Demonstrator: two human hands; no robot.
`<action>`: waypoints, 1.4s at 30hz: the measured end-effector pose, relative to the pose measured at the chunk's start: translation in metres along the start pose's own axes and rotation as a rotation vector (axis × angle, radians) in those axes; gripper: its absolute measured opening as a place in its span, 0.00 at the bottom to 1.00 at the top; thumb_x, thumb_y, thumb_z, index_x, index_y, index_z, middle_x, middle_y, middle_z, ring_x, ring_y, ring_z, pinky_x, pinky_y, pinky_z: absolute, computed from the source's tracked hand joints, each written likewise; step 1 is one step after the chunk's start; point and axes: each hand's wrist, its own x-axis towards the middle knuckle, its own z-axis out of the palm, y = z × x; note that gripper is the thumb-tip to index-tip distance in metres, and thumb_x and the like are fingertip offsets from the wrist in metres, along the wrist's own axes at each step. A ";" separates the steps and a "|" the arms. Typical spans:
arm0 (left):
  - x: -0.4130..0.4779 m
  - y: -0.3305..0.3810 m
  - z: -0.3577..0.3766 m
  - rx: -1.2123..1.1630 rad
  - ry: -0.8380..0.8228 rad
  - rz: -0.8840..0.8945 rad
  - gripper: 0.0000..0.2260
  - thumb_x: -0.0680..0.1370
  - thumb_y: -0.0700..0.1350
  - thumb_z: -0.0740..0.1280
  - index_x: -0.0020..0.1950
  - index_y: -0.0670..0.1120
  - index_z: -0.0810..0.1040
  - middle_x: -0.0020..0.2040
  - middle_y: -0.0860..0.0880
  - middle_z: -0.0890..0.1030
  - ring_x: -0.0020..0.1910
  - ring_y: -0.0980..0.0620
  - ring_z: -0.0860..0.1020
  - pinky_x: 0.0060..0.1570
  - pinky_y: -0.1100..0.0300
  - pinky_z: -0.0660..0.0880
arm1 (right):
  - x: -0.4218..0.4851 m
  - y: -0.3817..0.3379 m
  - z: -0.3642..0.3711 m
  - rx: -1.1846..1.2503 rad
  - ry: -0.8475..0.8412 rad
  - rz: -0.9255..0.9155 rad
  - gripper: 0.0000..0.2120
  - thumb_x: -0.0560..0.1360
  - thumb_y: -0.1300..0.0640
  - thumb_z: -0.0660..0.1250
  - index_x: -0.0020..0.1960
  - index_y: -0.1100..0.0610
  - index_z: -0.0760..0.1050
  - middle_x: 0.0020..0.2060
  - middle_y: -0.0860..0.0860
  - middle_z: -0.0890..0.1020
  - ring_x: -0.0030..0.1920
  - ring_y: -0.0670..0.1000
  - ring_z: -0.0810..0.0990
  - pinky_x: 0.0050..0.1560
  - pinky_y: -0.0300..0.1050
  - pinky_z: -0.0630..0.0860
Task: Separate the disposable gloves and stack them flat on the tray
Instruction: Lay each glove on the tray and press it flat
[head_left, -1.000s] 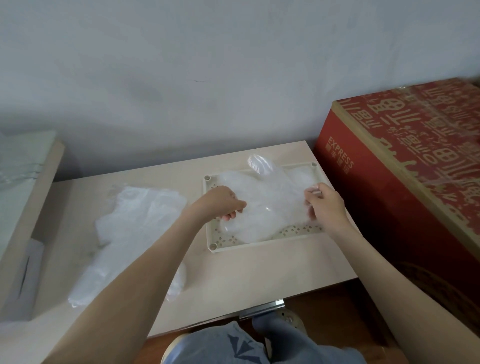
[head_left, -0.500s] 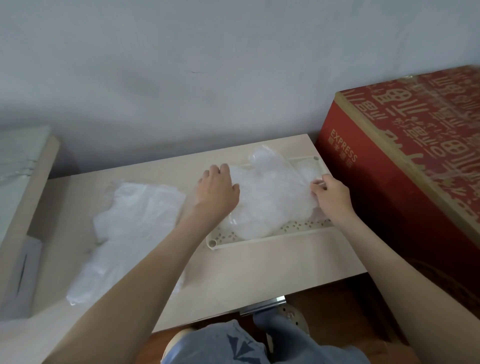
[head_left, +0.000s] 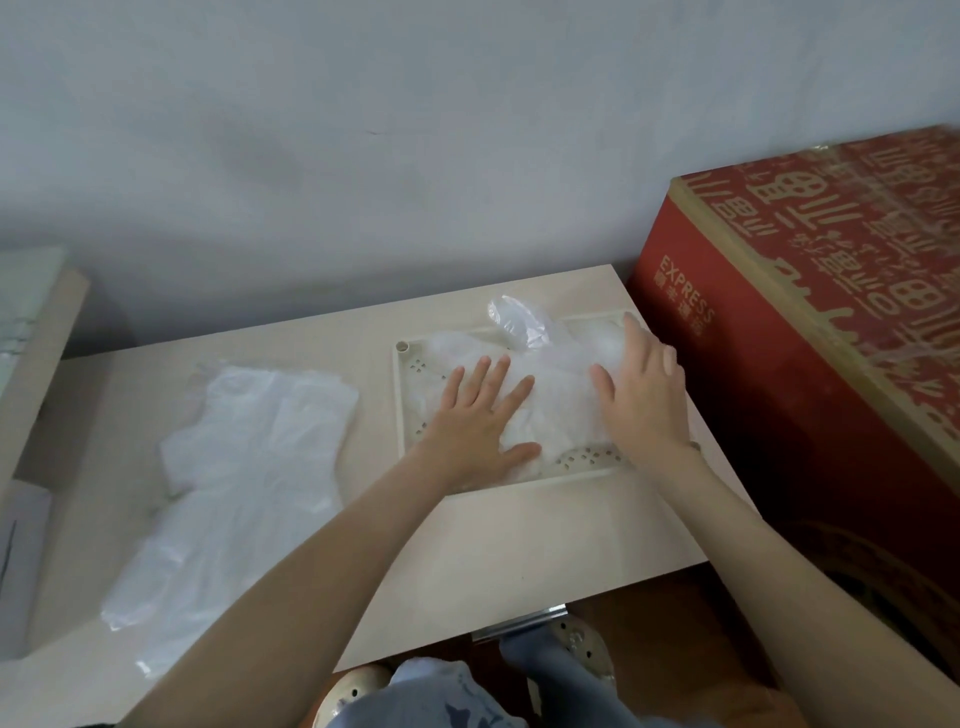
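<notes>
A cream perforated tray (head_left: 410, 374) lies on the right half of the pale table. Clear disposable gloves (head_left: 558, 405) lie spread on it, and one glove finger (head_left: 514, 322) sticks up at the tray's far edge. My left hand (head_left: 480, 421) presses flat on the gloves with fingers spread. My right hand (head_left: 641, 389) presses flat on their right part. A loose pile of several more clear gloves (head_left: 244, 467) lies on the table to the left of the tray.
A tall red cardboard box (head_left: 810, 353) stands right beside the table's right edge. A grey wall runs behind. A pale shelf edge (head_left: 36, 332) sits at far left. My knees and shoes (head_left: 576, 642) show below the table's front edge.
Both hands went from pinching the glove's edges to lying flat on it. The left hand slid onto the tray, and the glove now lies flatter.
</notes>
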 end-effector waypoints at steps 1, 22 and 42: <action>0.000 -0.001 0.002 -0.009 -0.006 -0.002 0.35 0.76 0.69 0.46 0.78 0.55 0.40 0.78 0.46 0.36 0.76 0.46 0.34 0.74 0.45 0.35 | 0.000 -0.004 0.003 -0.055 0.025 -0.087 0.26 0.77 0.48 0.57 0.71 0.61 0.64 0.63 0.62 0.74 0.58 0.62 0.74 0.54 0.56 0.72; 0.002 -0.005 0.005 -0.063 0.019 -0.015 0.40 0.69 0.71 0.38 0.78 0.55 0.43 0.79 0.46 0.41 0.77 0.47 0.39 0.75 0.46 0.39 | 0.007 -0.005 0.031 -0.100 -0.440 -0.078 0.28 0.83 0.48 0.46 0.79 0.58 0.48 0.78 0.57 0.50 0.78 0.55 0.46 0.76 0.52 0.42; 0.080 -0.032 -0.057 -0.473 0.196 -0.415 0.24 0.73 0.63 0.67 0.64 0.51 0.75 0.71 0.54 0.67 0.73 0.53 0.57 0.72 0.48 0.42 | 0.081 -0.034 0.053 0.087 -0.333 -0.212 0.19 0.83 0.51 0.52 0.71 0.58 0.64 0.72 0.50 0.66 0.77 0.50 0.51 0.72 0.49 0.39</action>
